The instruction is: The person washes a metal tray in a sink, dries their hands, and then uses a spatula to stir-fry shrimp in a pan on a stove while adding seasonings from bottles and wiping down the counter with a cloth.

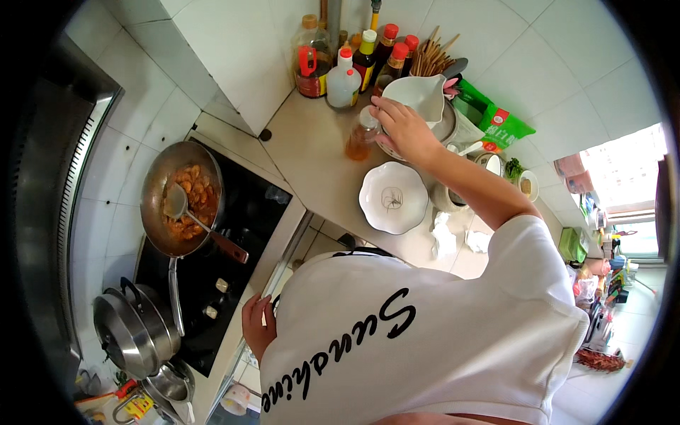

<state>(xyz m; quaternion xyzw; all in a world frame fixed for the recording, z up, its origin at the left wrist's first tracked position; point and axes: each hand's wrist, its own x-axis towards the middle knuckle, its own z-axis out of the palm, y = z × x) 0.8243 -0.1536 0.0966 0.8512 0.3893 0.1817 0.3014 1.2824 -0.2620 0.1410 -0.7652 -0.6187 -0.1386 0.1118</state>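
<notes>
My right hand (406, 130) reaches over the counter, its fingers and thumb about the upper right side of a clear jar (360, 143) of amber liquid with a pale lid. My palm side is hidden. Below the jar lies a white scalloped plate (393, 197) with a drawn plant motif. A white spouted bowl (417, 98) stands just behind my fingers. My left hand (258, 325) hangs at the front edge of the cooktop (241, 207), its fingers a little apart with nothing seen in them. On the cooktop, a wok (154, 212) holds browned, shrimp-like food and a spatula (176, 202).
Sauce bottles (366, 58) and a bundle of chopsticks (431, 58) line the wall behind the jar. Beside them leans a green food packet (502, 125). Crumpled tissues (443, 236) lie right of the plate. The wok's handle (176, 297) points toward a lidded steel pot (135, 329).
</notes>
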